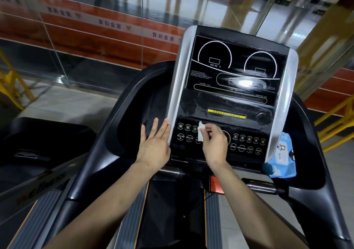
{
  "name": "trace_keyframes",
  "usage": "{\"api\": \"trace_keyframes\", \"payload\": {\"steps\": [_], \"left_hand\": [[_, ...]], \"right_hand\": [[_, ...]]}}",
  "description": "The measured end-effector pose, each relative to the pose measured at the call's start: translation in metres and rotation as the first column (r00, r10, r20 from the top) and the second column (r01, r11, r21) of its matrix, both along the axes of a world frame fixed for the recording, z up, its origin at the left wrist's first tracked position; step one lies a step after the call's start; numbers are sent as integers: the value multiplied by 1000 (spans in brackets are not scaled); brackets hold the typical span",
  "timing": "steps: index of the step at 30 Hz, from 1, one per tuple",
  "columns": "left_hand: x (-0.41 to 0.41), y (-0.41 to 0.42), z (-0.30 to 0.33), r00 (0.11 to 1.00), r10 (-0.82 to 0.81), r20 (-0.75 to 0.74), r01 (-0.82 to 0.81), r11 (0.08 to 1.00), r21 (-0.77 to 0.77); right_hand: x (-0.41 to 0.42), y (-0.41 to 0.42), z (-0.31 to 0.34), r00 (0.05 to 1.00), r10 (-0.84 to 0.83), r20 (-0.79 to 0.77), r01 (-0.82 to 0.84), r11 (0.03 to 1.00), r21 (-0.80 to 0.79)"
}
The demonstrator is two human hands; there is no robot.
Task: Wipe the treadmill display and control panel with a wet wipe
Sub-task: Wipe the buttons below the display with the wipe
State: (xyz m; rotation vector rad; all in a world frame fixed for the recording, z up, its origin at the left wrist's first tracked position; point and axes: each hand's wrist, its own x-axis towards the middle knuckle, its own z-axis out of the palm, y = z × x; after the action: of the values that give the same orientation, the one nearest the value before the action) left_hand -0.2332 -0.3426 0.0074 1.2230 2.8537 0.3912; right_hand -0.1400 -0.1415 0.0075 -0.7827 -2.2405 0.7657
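**Wet wipe on the button rows, under the right hand**

The wet wipe (200,132) is a small white crumpled piece lying against the control panel (218,141), over the left-centre part of its 2 rows of round buttons. It sits at the fingertips of the right hand (214,143), sticking out up and to the left of them; the fingers are curled down and pinch it against the panel. The hand itself covers the middle of the panel, so the buttons beneath it are hidden. Buttons marked INCLINE show to the left of the wipe, and RESET, PROGRAM and SPEED to the right of the hand.

The left hand (154,145) has its fingers straight and slightly spread. It lies flat at the console's left silver side trim (179,88), with the fingertips touching the trim's lower end, just beside the wipe but apart from it.

Above the panel the dark display (235,67) stands tilted back, with 2 white arc dials, a bright glare patch and smeared streaks across its lower part. A yellow strip (226,113) reading ALWAYS STAY HEALTHY runs between display and panel.

A blue pack of wipes (282,160) leans in the right-hand tray, touching the right silver trim, well apart from both hands.
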Motion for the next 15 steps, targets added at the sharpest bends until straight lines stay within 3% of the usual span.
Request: {"api": "trace_keyframes", "payload": {"steps": [4,9,15], "left_hand": [[-2,2,-4,999,-9,-38,10,1000,29],[-2,1,-10,999,-17,-44,18,999,36],[-10,6,-1,999,-9,-49,11,1000,29]], "right_hand": [[-15,-17,5,982,177,-59,-176,984,14],[-26,-20,-6,990,11,-142,-12,1000,-11],[-24,-19,-11,983,-40,-177,48,998,44]]}}
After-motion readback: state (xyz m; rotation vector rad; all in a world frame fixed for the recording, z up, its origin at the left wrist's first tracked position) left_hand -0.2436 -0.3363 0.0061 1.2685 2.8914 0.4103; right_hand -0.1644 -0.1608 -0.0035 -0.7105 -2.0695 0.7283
